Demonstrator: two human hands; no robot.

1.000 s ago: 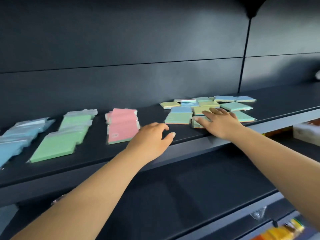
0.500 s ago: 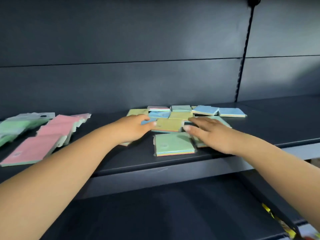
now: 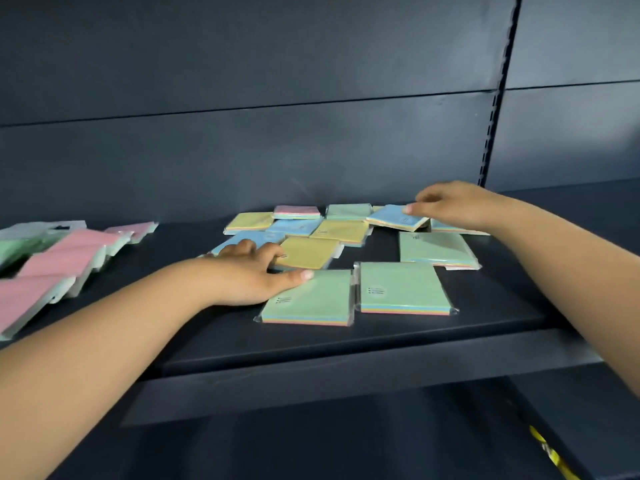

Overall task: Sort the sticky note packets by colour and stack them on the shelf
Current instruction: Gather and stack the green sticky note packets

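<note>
Loose sticky note packets lie scattered mid-shelf: two green ones side by side at the front (image 3: 311, 299) (image 3: 401, 289), a third green (image 3: 436, 249) behind them, and yellow (image 3: 306, 252), blue and pink-topped (image 3: 296, 211) packets further back. My left hand (image 3: 256, 275) lies over the yellow packet's left edge, its thumb touching the front green packet. At the back right, my right hand (image 3: 453, 206) pinches the corner of a blue packet (image 3: 398, 218), which is tilted up slightly. Sorted rows sit at far left: pink packets (image 3: 55, 261) and green packets (image 3: 20, 244).
The dark shelf (image 3: 346, 372) has a front lip just below the green packets. A slotted upright post (image 3: 498, 98) runs up the back panel behind my right hand. A lower shelf lies beneath, with a yellow item (image 3: 554, 455) at the bottom right.
My right hand left the front packets and reached back right to the blue packet. My left hand slid forward onto the yellow and green packets. A second green packet now lies at the front.
</note>
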